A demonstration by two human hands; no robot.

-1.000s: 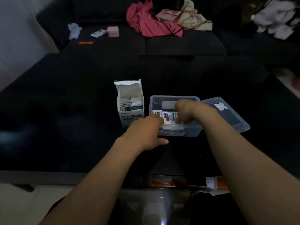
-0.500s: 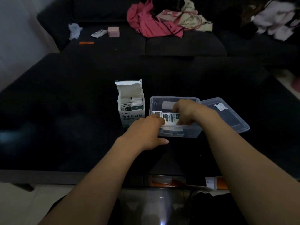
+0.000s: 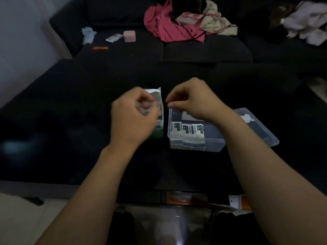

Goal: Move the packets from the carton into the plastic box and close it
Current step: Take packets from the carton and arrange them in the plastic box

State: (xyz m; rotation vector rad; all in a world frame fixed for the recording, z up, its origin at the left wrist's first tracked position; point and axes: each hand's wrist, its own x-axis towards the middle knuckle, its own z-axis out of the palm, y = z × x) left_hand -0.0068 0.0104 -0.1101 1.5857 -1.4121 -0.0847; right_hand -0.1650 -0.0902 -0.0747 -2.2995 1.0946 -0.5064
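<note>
Head view, dim light. Your left hand point(image 3: 131, 116) is raised in front of the carton point(image 3: 158, 110), fingers curled around what appears to be a small bundle of packets point(image 3: 145, 110); motion blur leaves the count unclear. The carton stands upright on the dark table point(image 3: 53, 121), its top flap open, with only its right side and lower front visible past your hand.

Your right hand point(image 3: 192, 100) hovers over the far left corner of the plastic box point(image 3: 196, 144), thumb and forefinger drawn together; whether they pinch anything cannot be told. The box sits just right of the carton, a narrow gap between their walls. A row of packets in the box point(image 3: 186, 129) leans against its near wall, and the far half of the box interior shows bare floor. The lid point(image 3: 256, 128) hangs open off the right edge of the box, tilted down onto the table.

The tabletop left of the carton and beyond both containers is open surface. Past the far table edge, the sofa point(image 3: 203, 50) carries a pink garment point(image 3: 168, 27) and a pink block point(image 3: 129, 35).
</note>
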